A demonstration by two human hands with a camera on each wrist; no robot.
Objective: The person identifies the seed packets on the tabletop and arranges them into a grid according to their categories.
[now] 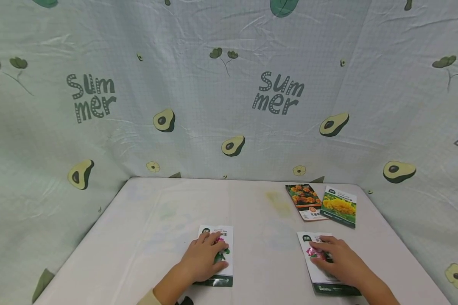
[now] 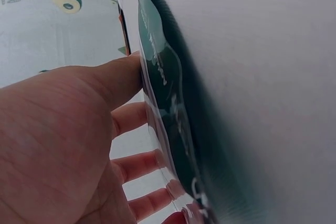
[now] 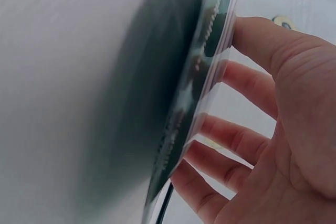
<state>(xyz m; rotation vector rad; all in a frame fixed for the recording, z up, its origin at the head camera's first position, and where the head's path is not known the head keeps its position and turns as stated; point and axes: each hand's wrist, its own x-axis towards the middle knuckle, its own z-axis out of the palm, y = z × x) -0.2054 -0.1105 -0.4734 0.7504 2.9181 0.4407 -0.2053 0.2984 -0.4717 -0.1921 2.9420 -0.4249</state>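
Observation:
My left hand (image 1: 204,258) rests on a white flower seed packet (image 1: 226,271) with a pink flower picture and a dark green bottom band. In the left wrist view, the thumb and fingertips touch the face of this glossy packet (image 2: 167,85). To the right, my right hand (image 1: 339,259) lies over a similar white packet (image 1: 320,277), also with a pink flower. Its spread fingers (image 3: 236,135) touch that packet's face (image 3: 197,77) in the right wrist view. Both hands partly cover the printed pictures.
Behind my right hand, a packet with orange flowers (image 1: 304,199) lies beside one with yellow flowers (image 1: 339,206), their edges overlapping. The pale table (image 1: 156,212) meets a hanging avocado-print sheet (image 1: 198,93) at the back and sides.

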